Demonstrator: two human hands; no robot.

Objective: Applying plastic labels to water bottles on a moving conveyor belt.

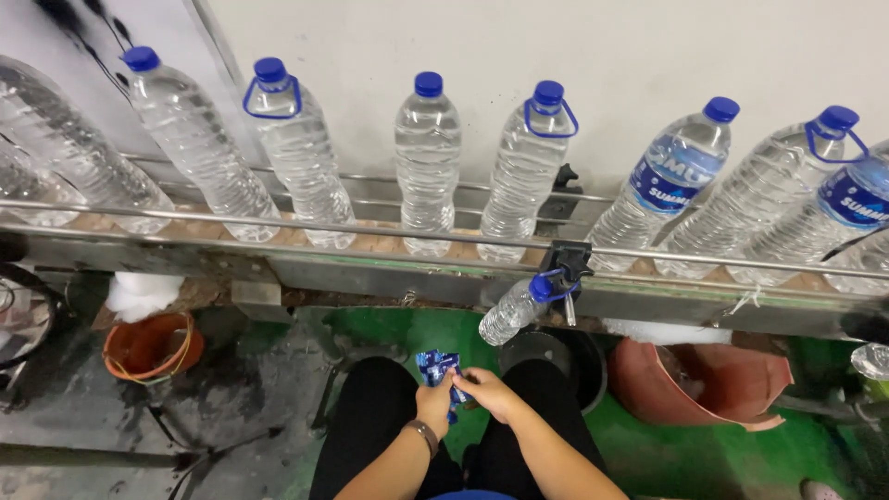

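My left hand (pixel 433 400) and my right hand (pixel 491 393) meet over my lap, both closed on a small bunch of blue plastic bottle handles (pixel 437 365). A wristband sits on my left wrist. Just above my hands a small water bottle (pixel 511 313) with a blue cap and blue handle hangs tilted from a black clamp (pixel 567 259) on the conveyor rail. A row of several large clear water bottles, such as the middle one (pixel 427 167), stands on the conveyor (pixel 380 243). Some carry blue handles on the neck, some blue labels.
An orange bucket (pixel 148 344) with white material above it stands at the lower left. A black bucket (pixel 556 356) and a broken reddish tub (pixel 704 380) sit under the conveyor on the green floor (pixel 648 454). Steel guide rails (pixel 278 225) run along the bottle row.
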